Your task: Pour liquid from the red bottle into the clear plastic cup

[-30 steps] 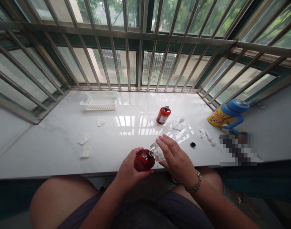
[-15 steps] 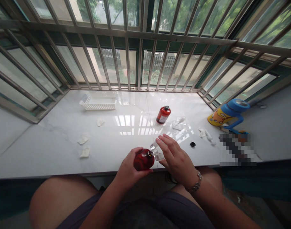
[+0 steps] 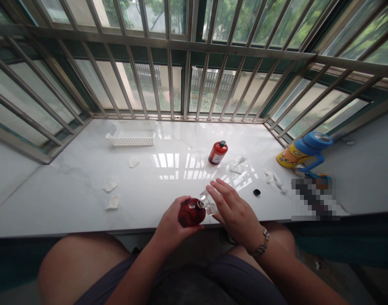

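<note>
My left hand (image 3: 173,222) is wrapped round a dark red glass bottle (image 3: 191,212), tilted with its uncapped mouth to the right. In my right hand (image 3: 230,207) is a small clear glass bottle (image 3: 209,202), partly hidden by my fingers. The two bottle mouths meet or nearly meet; I cannot tell whether liquid passes between them. Beyond my hands stands another red bottle (image 3: 218,153) with a dark cap and a white label. A black cap (image 3: 256,192) lies on the white counter (image 3: 168,182), right of my right hand.
A white perforated basket (image 3: 132,140) stands at the back left. White crumpled pieces (image 3: 112,202) lie at left, with more tissue (image 3: 273,178) at right. A clear plastic piece (image 3: 238,164) sits near the capped bottle. At right are a blue and yellow flask (image 3: 303,150) and a blurred-out dark item (image 3: 316,199).
Hardly anything differs. My right hand and the clear bottle have shifted very slightly left; the dark red bottle stays in place in my left hand.
</note>
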Demonstrator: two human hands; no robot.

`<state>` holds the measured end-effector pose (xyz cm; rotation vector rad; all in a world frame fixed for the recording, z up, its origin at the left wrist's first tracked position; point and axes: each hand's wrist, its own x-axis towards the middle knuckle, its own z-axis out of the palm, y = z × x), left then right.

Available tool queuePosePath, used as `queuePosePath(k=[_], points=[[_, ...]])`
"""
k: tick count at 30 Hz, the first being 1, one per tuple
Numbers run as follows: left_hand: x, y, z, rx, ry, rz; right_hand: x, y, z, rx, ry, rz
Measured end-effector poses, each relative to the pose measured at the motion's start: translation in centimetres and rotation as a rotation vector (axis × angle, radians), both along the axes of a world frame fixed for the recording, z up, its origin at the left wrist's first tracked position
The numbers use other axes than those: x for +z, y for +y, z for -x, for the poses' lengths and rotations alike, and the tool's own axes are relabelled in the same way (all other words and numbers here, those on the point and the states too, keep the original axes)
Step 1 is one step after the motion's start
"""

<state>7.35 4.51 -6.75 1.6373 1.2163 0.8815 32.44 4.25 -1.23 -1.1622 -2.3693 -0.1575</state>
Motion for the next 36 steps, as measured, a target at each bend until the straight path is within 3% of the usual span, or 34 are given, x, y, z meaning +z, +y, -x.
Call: queuePosePath(k=[36], points=[[-0.59,-0.04,0.11,-0.009,0.017,-0.006,0.02,0.10,0.19,0.011,-0.049,-0.045]])
